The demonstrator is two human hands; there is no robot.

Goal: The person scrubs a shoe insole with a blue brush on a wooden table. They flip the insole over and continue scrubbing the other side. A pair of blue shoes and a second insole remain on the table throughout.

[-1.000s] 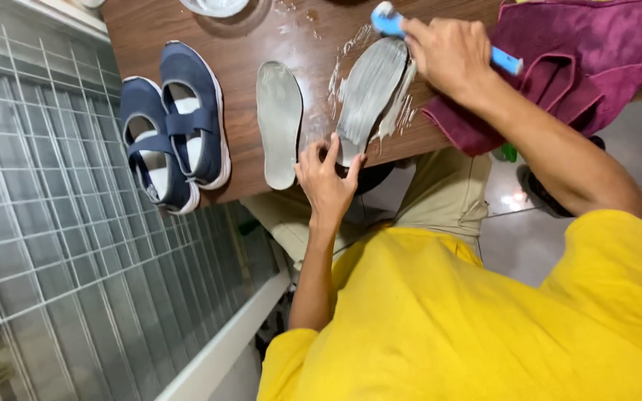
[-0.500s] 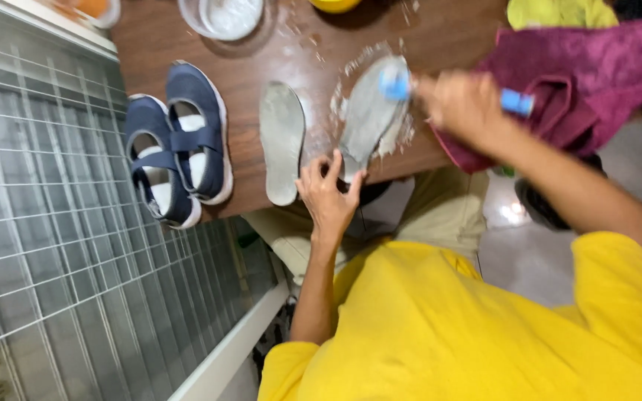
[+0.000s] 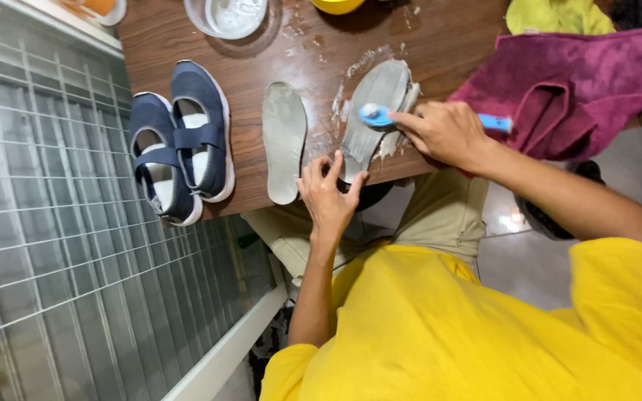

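- the right hand point(image 3: 447, 134) has drawn the blue brush point(image 3: 377, 115) down from the soapy insole's point(image 3: 377, 111) far tip to its middle.
- the left hand point(image 3: 328, 197) has slid right, fingertips now on that insole's near end.

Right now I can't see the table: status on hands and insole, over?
Left hand pins soapy insole at heel. Right hand grips blue brush on it. Second insole alongside, clear.

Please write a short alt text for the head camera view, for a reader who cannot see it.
The right hand scrubs a soapy grey insole with a blue brush while the left hand steadies its end. A second insole and navy shoes lie on the wooden table.
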